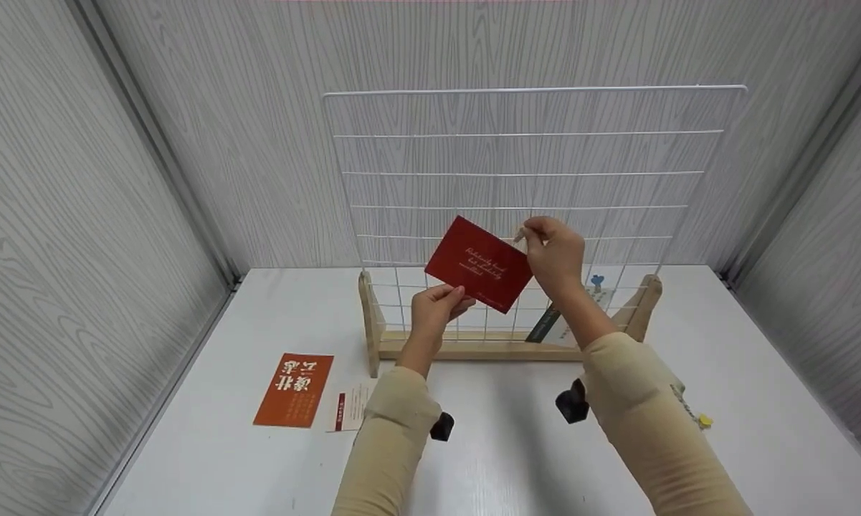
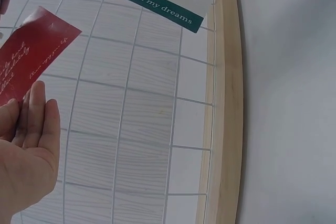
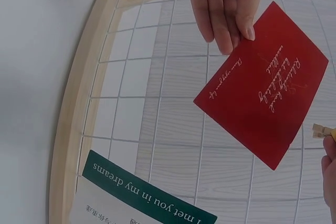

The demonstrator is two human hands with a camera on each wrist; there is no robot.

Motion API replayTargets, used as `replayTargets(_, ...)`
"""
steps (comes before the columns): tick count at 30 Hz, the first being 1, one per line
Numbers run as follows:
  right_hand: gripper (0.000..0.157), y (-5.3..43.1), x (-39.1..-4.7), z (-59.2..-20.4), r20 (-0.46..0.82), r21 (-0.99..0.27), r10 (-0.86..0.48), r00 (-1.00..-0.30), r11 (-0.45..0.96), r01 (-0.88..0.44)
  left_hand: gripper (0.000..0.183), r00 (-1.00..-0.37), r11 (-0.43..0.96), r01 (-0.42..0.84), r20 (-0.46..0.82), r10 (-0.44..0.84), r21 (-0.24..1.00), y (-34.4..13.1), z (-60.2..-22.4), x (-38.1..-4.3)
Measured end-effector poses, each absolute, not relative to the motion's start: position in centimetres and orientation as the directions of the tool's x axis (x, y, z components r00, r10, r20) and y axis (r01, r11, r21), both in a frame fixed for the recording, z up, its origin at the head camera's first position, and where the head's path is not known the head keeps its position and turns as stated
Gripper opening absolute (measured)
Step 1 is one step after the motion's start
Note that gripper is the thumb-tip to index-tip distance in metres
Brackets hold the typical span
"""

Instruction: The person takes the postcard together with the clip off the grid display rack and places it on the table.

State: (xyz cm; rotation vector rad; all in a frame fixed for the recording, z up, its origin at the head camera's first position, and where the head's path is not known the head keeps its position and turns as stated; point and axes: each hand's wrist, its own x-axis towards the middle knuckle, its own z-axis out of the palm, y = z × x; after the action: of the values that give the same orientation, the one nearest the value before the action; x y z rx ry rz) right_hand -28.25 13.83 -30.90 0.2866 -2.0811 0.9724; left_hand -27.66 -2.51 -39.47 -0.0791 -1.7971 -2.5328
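A red card [image 1: 479, 264] with white script is held up tilted before a white wire grid rack [image 1: 498, 174]. My left hand [image 1: 434, 309] pinches its lower edge between thumb and fingers; the right wrist view shows that thumb on the card's front. My right hand [image 1: 558, 258] is at the card's upper right side. Its thumb and finger pinch a small wooden clothespin [image 3: 320, 131], a short gap from the card's edge in the right wrist view. Behind my right forearm, a white card with a green band [image 2: 152, 3] is at the rack's lower right.
The rack stands in a wooden base [image 1: 473, 352]. A blue heart-shaped clip [image 1: 597, 280] is at its lower right. On the white table lie an orange card [image 1: 294, 390] and a white card with a red stripe [image 1: 351, 408] at left, and a small yellow piece [image 1: 704, 421] with string at right.
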Motion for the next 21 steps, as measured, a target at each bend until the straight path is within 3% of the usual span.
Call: replayTargets(21, 0.011, 16.1, -27.5, -30.9, 0.778, -0.537, 0.117, -0.617, 0.635, -0.556, 0.014, -0.994, -0.252, 0.075, 0.093, 0.061, 0.965, -3.3, -39.5, -26.9)
